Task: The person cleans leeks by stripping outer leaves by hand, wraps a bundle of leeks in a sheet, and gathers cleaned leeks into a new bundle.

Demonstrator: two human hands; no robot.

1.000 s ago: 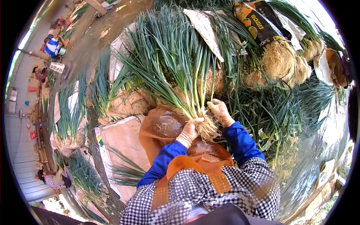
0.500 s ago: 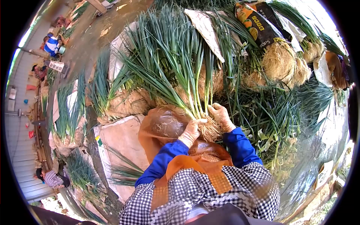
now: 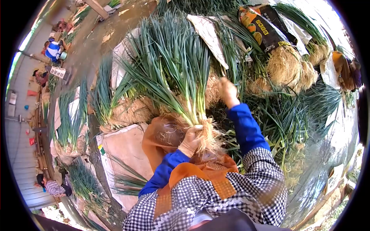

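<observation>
**Muddy ground (image 3: pixel 96 42) lies beyond a left hand (image 3: pixel 190 140) closed on a bunch of leafy green stalks (image 3: pixel 189 86)**

The person's left hand wraps the bunch from its left side, the thumb laid across the pale stems just above the roots (image 3: pixel 210 140). The bunch is held in front of the torso, over an orange apron (image 3: pixel 179 173). Its long axis runs away from the body and leans somewhat left: the straw-coloured roots point back toward the person, the stems rise out of the grip, and the dark leaves fan outward at the far end.

The right hand (image 3: pixel 228 92) is raised beside the stems, on their right and farther out than the left hand. It is blurred, and I cannot tell whether its fingers are closed or hold anything. Blue sleeves (image 3: pixel 246 127) cover both forearms, below a black-and-white checked garment (image 3: pixel 181 198).

Around the bunch, other bundles lie with their roots toward the person; one rooty bundle (image 3: pixel 131 109) is just to the left. A pale sheet (image 3: pixel 129 148) spreads near the left elbow, with a few loose leaves on it. To the right is a heap of loose greens (image 3: pixel 277 119), and beyond it a black printed sack (image 3: pixel 266 30) covers part of a bundle with thick roots (image 3: pixel 284 63). Far left, a co-worker in a checked top (image 3: pixel 56 188) sits low near more greens.
</observation>
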